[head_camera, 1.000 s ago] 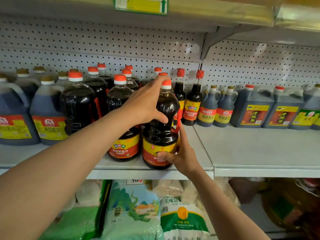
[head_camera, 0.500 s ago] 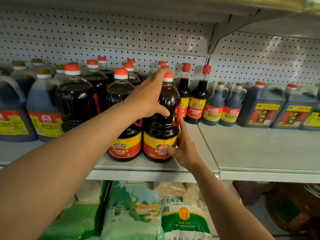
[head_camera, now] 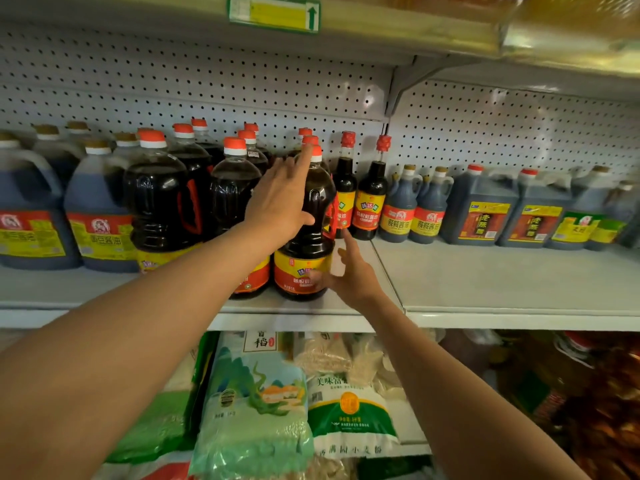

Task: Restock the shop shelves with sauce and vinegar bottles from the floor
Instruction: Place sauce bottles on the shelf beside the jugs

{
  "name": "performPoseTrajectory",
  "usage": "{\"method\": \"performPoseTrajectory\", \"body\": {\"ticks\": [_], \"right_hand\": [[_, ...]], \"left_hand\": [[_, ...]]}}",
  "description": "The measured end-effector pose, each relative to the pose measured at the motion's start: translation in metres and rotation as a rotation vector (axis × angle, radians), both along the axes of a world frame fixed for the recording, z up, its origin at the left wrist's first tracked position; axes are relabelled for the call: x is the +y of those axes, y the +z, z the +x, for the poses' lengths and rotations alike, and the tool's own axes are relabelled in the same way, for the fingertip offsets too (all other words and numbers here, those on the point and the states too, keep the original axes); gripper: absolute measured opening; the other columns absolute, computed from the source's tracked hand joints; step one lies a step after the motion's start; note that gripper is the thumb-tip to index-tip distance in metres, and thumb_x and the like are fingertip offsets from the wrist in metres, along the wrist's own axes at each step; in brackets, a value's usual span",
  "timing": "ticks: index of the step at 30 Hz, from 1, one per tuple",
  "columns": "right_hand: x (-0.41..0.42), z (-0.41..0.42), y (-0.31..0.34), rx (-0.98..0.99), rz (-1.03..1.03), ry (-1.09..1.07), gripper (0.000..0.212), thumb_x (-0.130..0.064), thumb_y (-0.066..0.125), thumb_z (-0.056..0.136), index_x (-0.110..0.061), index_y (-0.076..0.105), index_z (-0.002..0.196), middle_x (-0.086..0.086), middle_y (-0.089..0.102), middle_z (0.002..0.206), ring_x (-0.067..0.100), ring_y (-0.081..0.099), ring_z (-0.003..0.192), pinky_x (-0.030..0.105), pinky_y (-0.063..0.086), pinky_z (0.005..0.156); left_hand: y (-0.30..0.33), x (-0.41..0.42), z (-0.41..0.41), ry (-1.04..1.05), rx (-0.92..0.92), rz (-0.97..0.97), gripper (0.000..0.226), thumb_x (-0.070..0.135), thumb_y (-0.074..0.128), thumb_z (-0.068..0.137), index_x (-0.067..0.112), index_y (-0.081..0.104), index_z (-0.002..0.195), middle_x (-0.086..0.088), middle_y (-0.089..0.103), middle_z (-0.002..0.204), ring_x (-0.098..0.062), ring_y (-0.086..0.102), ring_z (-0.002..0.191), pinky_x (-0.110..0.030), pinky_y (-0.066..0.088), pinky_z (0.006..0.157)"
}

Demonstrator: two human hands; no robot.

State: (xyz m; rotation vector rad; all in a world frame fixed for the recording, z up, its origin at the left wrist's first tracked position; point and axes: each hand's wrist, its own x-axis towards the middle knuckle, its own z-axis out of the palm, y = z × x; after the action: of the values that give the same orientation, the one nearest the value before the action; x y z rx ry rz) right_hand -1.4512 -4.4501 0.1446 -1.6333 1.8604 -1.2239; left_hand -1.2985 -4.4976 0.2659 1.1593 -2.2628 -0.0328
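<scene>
While it stands upright near the front edge of the pale grey metal shelf [head_camera: 485, 289], the large clear plastic bottle of dark sauce with an orange cap and red-and-yellow label [head_camera: 304, 244] sits between the two hands. Spread flat with straight fingers, the left hand [head_camera: 282, 199] lies against the bottle's upper left shoulder, its index finger reaching up beside the cap; it holds nothing. Lower down, at the bottle's right side, the right hand [head_camera: 349, 275] is open with fingers splayed, thumb just at the label; whether it actually touches is hard to tell through the motion blur.

Just left of the left hand stand more orange-capped dark sauce bottles [head_camera: 159, 202], and further left, blue handled jugs with red-and-yellow labels [head_camera: 100, 216]. Beyond the right hand's fingertips stand two slim dark glass bottles with red foil tops [head_camera: 372, 199], then small blue jugs [head_camera: 398, 209] and large blue canisters [head_camera: 481, 209]. Below both forearms, green and white printed sacks [head_camera: 256, 410] lie on a lower shelf.
</scene>
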Motion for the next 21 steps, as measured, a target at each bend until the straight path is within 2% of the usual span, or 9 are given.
{"method": "performPoseTrajectory", "body": {"ticks": [3, 5, 8, 12, 14, 16, 18, 19, 21], "right_hand": [[0.03, -0.015, 0.003, 0.067, -0.009, -0.105, 0.105, -0.043, 0.082, 0.079, -0.02, 0.018, 0.159, 0.01, 0.042, 0.156, 0.024, 0.04, 0.143, 0.036, 0.038, 0.109], [0.053, -0.029, -0.002, 0.111, 0.003, -0.177, 0.1, -0.046, 0.081, 0.079, -0.02, 0.025, 0.157, 0.009, 0.045, 0.154, 0.024, 0.042, 0.142, 0.035, 0.038, 0.108], [0.09, -0.046, -0.015, 0.132, 0.056, -0.258, 0.091, -0.048, 0.082, 0.078, -0.022, 0.036, 0.152, 0.009, 0.053, 0.147, 0.025, 0.048, 0.137, 0.037, 0.041, 0.106], [0.14, -0.058, -0.037, 0.203, 0.153, -0.403, 0.085, -0.054, 0.082, 0.075, -0.027, 0.043, 0.147, 0.012, 0.055, 0.14, 0.029, 0.05, 0.13, 0.04, 0.043, 0.102], [0.158, -0.067, -0.053, 0.262, 0.243, -0.485, 0.089, -0.066, 0.077, 0.07, -0.029, 0.045, 0.144, 0.009, 0.059, 0.133, 0.028, 0.052, 0.125, 0.038, 0.045, 0.099], [0.182, -0.073, -0.07, 0.309, 0.331, -0.573, 0.093, -0.084, 0.066, 0.064, -0.032, 0.048, 0.138, -0.002, 0.058, 0.126, 0.023, 0.055, 0.12, 0.031, 0.043, 0.089], [0.214, -0.062, -0.085, 0.263, 0.388, -0.634, 0.084, -0.075, 0.07, 0.072, -0.03, 0.048, 0.14, -0.003, 0.053, 0.126, 0.02, 0.05, 0.119, 0.03, 0.039, 0.089], [0.23, -0.054, -0.093, 0.212, 0.41, -0.647, 0.082, -0.065, 0.073, 0.078, -0.026, 0.046, 0.144, 0.001, 0.051, 0.132, 0.023, 0.047, 0.124, 0.031, 0.038, 0.094], [0.257, -0.038, -0.112, 0.144, 0.449, -0.698, 0.082, -0.06, 0.075, 0.08, -0.025, 0.043, 0.147, 0.008, 0.048, 0.142, 0.028, 0.043, 0.132, 0.033, 0.038, 0.102]], "left_hand": [[-0.027, 0.024, 0.003, -0.029, 0.089, -0.038, 0.107, 0.029, 0.081, 0.081, 0.027, 0.007, 0.16, -0.01, 0.026, 0.162, -0.03, 0.021, 0.15, -0.042, 0.024, 0.119], [-0.052, 0.041, 0.002, -0.09, 0.212, 0.056, 0.09, 0.026, 0.082, 0.08, 0.03, 0.029, 0.152, -0.008, 0.04, 0.148, -0.028, 0.036, 0.139, -0.04, 0.034, 0.112], [-0.092, 0.062, -0.006, -0.154, 0.331, 0.25, 0.07, 0.024, 0.086, 0.075, 0.031, 0.049, 0.133, -0.006, 0.044, 0.13, -0.027, 0.051, 0.121, -0.044, 0.046, 0.104], [-0.144, 0.08, -0.024, -0.246, 0.243, 0.398, 0.059, 0.023, 0.088, 0.072, 0.027, 0.058, 0.121, -0.008, 0.048, 0.122, -0.03, 0.057, 0.11, -0.043, 0.05, 0.095], [-0.167, 0.087, -0.034, -0.293, 0.196, 0.465, 0.058, 0.022, 0.088, 0.071, 0.025, 0.06, 0.122, -0.013, 0.051, 0.122, -0.032, 0.059, 0.108, -0.039, 0.049, 0.094], [-0.19, 0.097, -0.041, -0.356, 0.116, 0.523, 0.062, 0.025, 0.088, 0.072, 0.024, 0.059, 0.128, -0.015, 0.054, 0.127, -0.031, 0.058, 0.111, -0.032, 0.045, 0.091], [-0.215, 0.106, -0.044, -0.435, 0.038, 0.575, 0.067, 0.028, 0.088, 0.072, 0.022, 0.058, 0.132, -0.015, 0.057, 0.129, -0.031, 0.057, 0.115, -0.033, 0.044, 0.089], [-0.227, 0.11, -0.041, -0.468, 0.004, 0.601, 0.068, 0.029, 0.087, 0.073, 0.021, 0.057, 0.133, -0.015, 0.059, 0.129, -0.032, 0.057, 0.116, -0.032, 0.043, 0.088], [-0.253, 0.119, -0.031, -0.518, -0.055, 0.656, 0.067, 0.032, 0.085, 0.076, 0.02, 0.057, 0.135, -0.015, 0.059, 0.13, -0.032, 0.056, 0.117, -0.029, 0.039, 0.084]]}}
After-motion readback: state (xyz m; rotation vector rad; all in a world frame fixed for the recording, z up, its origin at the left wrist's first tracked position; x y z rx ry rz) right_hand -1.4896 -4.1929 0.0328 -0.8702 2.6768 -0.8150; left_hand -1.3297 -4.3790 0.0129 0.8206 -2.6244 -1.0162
